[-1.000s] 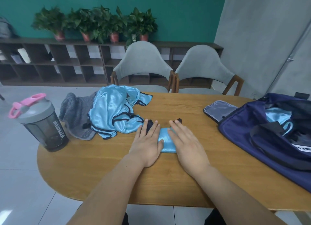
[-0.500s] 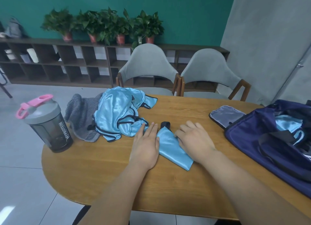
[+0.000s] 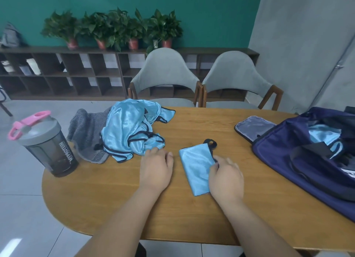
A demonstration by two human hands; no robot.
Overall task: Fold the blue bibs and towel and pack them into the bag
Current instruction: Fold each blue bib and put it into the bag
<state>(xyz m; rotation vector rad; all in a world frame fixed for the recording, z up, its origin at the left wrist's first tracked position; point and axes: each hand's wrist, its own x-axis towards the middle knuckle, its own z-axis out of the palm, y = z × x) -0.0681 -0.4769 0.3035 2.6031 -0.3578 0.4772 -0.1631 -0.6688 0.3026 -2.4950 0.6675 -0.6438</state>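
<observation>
The folded bib [image 3: 194, 170] pinched by the right hand [image 3: 225, 178] is glossy, smooth cloth; the table [image 3: 115, 199] beneath, matt grained wood. Left of the grip: shiny crumpled bibs [image 3: 126, 130], rough grey towel [image 3: 86, 130].

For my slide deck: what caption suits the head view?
Right hand grips a folded blue bib, the open bag nearby.
</observation>
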